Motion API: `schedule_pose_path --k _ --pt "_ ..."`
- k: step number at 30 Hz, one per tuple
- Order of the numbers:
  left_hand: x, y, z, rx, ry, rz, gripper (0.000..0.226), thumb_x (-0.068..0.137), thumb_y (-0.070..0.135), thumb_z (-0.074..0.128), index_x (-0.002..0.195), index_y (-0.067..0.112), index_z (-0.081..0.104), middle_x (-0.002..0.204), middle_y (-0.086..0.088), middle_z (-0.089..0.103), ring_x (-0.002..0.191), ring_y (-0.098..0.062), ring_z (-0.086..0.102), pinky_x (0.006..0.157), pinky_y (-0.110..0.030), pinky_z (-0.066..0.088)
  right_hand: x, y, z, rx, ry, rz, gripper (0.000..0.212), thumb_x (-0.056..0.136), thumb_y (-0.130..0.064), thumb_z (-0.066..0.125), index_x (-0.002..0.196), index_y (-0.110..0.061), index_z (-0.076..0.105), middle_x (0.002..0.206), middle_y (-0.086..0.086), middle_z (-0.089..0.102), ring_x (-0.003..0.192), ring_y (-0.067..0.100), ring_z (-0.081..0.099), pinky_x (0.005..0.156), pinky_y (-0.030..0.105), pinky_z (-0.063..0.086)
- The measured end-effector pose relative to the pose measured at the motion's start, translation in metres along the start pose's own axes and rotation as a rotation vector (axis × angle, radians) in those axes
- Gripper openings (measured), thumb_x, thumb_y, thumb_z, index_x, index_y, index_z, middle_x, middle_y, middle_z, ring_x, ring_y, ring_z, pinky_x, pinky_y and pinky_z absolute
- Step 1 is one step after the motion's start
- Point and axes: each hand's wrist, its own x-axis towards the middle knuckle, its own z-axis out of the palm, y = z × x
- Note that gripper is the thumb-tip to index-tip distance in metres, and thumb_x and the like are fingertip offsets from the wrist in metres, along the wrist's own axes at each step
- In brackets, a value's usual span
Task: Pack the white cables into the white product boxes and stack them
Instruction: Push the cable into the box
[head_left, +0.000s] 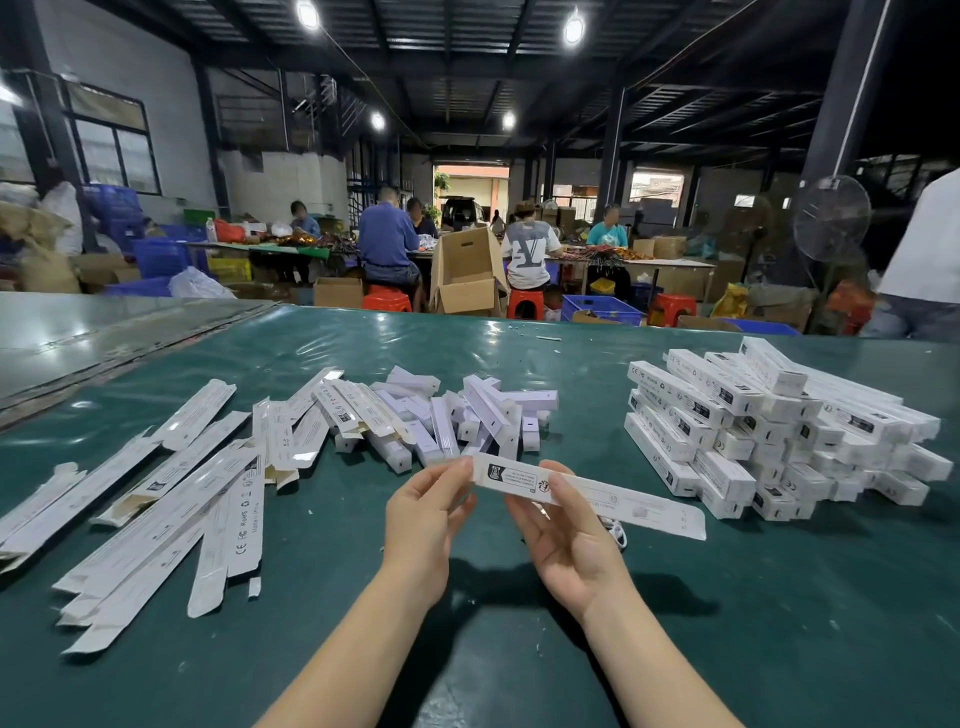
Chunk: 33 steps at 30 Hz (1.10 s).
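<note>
A long white product box (623, 501) with a black label near its left end is held above the green table (519, 649). My left hand (423, 512) pinches its left end. My right hand (563, 535) grips it from below near the label. A bit of white cable (618, 535) shows just under the box beside my right hand. Packed white boxes (779, 431) are stacked in a pile at the right. Flat unfolded boxes (156, 499) lie spread at the left. A heap of small white inner pieces (447, 415) sits behind my hands.
Beyond the table's far edge, several people sit at other tables among cardboard cartons (467, 275), blue crates (600, 309) and orange stools (387, 299). A standing fan (831, 218) is at the right. A person in a white top (924, 249) stands at the far right.
</note>
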Motion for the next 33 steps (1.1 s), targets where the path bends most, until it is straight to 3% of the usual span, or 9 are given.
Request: schedule_pose_path --k 5,10,17,24,33 --pt "-0.0003 -0.0021 -0.0013 0.138 -0.004 0.08 0.016 0.084 0.004 0.062 0.071 0.014 0.065 0.062 0.008 0.067 0.064 -0.006 0.057 0.06 -0.017 0.049 0.0007 0.0008 -0.0001 -0.007 0.009 0.004 0.015 0.067 -0.005 0.058 0.082 -0.006 0.06 0.075 0.014 0.071 0.069 0.025 0.071 0.061 0.031 0.059" --pt "0.0019 0.0051 -0.005 0.28 0.077 0.245 0.017 0.087 0.002 0.058 0.073 0.012 0.062 0.054 0.008 0.065 0.052 -0.003 0.061 0.047 -0.016 0.049 0.0014 0.0021 -0.0008 0.019 0.002 0.011 0.014 0.067 -0.006 0.058 0.063 -0.009 0.071 0.074 0.013 0.071 0.068 0.024 0.071 0.059 0.031 0.059" --pt "-0.0014 -0.0012 -0.0016 0.223 0.055 0.17 0.016 0.086 0.008 0.06 0.073 0.016 0.062 0.061 0.009 0.064 0.063 -0.007 0.057 0.057 -0.02 0.051 0.0007 0.0034 -0.0002 0.003 -0.013 0.0 0.01 0.067 -0.006 0.059 0.07 -0.007 0.069 0.077 0.015 0.071 0.071 0.026 0.071 0.061 0.032 0.059" --pt "-0.0021 -0.0005 -0.0009 0.291 0.048 0.266 0.016 0.084 0.004 0.063 0.07 0.012 0.062 0.069 0.0 0.063 0.066 -0.011 0.056 0.053 -0.016 0.052 0.0013 0.0039 0.0007 -0.013 -0.018 -0.002 0.017 0.068 -0.007 0.058 0.061 -0.012 0.073 0.075 0.012 0.072 0.071 0.024 0.071 0.063 0.031 0.059" --pt "0.0003 -0.0027 -0.0026 0.261 0.049 0.229 0.017 0.086 0.004 0.06 0.071 0.012 0.062 0.055 0.012 0.063 0.054 0.003 0.057 0.049 -0.017 0.05 0.0007 0.0043 -0.0002 -0.011 -0.03 -0.001 0.019 0.069 -0.007 0.057 0.061 -0.012 0.073 0.075 0.012 0.072 0.071 0.023 0.071 0.063 0.03 0.059"
